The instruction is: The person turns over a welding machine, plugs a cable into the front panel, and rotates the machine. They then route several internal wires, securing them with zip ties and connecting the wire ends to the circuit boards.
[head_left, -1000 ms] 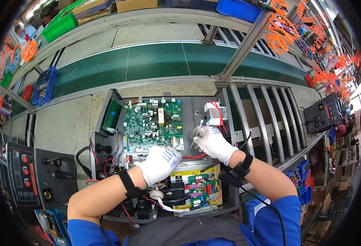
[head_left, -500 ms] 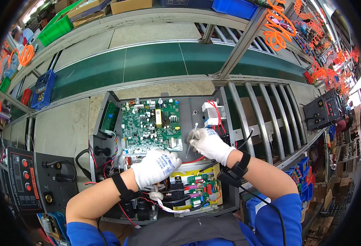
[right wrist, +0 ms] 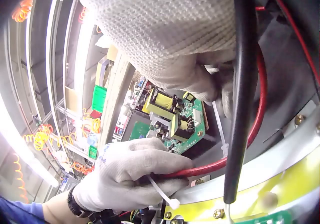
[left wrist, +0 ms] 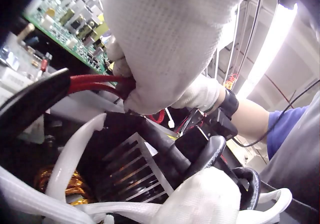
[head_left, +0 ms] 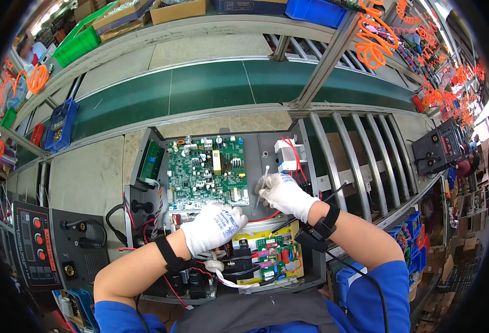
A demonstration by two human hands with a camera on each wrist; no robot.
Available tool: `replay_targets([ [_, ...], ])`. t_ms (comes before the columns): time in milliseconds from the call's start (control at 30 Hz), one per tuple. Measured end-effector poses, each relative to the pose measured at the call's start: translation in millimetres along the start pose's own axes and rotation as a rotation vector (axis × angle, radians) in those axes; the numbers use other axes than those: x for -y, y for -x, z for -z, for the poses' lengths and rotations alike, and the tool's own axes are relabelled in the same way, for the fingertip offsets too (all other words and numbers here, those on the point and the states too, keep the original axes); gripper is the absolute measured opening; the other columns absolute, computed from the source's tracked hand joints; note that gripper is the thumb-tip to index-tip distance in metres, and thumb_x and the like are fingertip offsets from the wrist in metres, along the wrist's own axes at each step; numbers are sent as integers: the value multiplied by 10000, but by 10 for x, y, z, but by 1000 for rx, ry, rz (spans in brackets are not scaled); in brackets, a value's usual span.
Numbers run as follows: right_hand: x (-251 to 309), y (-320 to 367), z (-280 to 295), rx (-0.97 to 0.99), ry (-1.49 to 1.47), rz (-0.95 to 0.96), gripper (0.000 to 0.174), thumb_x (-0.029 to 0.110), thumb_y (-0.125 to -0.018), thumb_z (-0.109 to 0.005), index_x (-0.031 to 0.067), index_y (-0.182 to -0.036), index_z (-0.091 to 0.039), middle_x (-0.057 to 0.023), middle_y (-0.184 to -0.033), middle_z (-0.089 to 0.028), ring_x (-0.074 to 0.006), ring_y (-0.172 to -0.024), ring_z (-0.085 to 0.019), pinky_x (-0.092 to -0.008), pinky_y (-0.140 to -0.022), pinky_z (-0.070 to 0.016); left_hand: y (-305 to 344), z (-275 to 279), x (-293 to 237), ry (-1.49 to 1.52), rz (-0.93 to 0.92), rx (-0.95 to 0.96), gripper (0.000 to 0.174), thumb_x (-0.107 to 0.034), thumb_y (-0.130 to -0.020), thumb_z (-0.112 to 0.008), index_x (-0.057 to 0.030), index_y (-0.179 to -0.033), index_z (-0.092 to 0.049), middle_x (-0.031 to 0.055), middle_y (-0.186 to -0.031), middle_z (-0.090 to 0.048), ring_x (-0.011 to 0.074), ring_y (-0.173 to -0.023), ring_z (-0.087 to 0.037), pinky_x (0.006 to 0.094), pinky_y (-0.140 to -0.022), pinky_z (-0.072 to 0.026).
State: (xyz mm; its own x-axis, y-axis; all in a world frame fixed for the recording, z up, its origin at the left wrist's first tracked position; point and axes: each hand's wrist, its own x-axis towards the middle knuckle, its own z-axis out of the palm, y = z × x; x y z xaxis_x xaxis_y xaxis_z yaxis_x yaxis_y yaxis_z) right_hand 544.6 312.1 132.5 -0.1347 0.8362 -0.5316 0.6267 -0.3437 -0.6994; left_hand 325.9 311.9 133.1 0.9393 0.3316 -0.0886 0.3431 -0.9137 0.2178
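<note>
My gloved left hand (head_left: 214, 226) grips red cables (left wrist: 95, 79) at the near edge of the green circuit board (head_left: 205, 172). A white cable tie (right wrist: 162, 191) sticks out of that hand, its square head below the fingers in the right wrist view. To the right, my gloved right hand (head_left: 286, 195) pinches another white cable tie (head_left: 259, 195), which stands nearly upright in the head view. The lower part of this tie (right wrist: 220, 129) comes down near the red cable in the right wrist view. Both hands are over an opened grey metal housing (head_left: 264, 139).
A yellow-edged assembly with a small green board (head_left: 277, 258) lies nearest the body, beside black and white cables (head_left: 236, 284). Welder-like units stand at the left (head_left: 61, 238) and right (head_left: 437, 147). Steel rollers (head_left: 352, 166) lie right of the housing; a green conveyor (head_left: 211, 86) runs behind.
My left hand has shifted slightly left and toward the body. My right hand has moved a little, and its tie stands more upright than a second ago.
</note>
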Motion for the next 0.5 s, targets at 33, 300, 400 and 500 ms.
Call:
replay_targets([
  [33, -12, -9, 0, 2, 21, 7, 156, 93, -927, -524, -5, -1008, -616, -73, -804, -642, -144, -692, -624, -285, -636, -509, -2, 0, 1, -2, 1, -1, 62, -142, -806, -564, -102, -845, -591, 82, -792, -611, 247, -699, -657, 384, -594, -520],
  [300, 138, 74, -1, 27, 222, 41, 207, 170, -831, -585, 65, -954, -714, -112, -775, -688, -241, -722, -671, -349, -685, -512, -47, -37, 5, -83, 134, -62, 112, -198, -809, -585, -114, -871, -623, 60, -819, -627, 227, -724, -674, 366, -598, -541],
  [400, 108, 76, 9, 43, 220, 82, 199, 183, -810, -604, 76, -921, -730, -127, -809, -697, -259, -754, -673, -362, -709, -514, -98, 58, -21, -143, -11, -139, 122, -202, -805, -594, -110, -878, -629, 47, -826, -624, 220, -707, -672, 359, -566, -545],
  [500, 76, 37, 5, 14, 220, 163, 197, 181, -785, -613, 77, -900, -734, -143, -833, -700, -275, -799, -677, -363, -736, -516, -249, 43, -21, -115, -215, -65, 125, -196, -797, -594, -108, -880, -625, 37, -815, -612, 201, -696, -671, 351, -537, -546],
])
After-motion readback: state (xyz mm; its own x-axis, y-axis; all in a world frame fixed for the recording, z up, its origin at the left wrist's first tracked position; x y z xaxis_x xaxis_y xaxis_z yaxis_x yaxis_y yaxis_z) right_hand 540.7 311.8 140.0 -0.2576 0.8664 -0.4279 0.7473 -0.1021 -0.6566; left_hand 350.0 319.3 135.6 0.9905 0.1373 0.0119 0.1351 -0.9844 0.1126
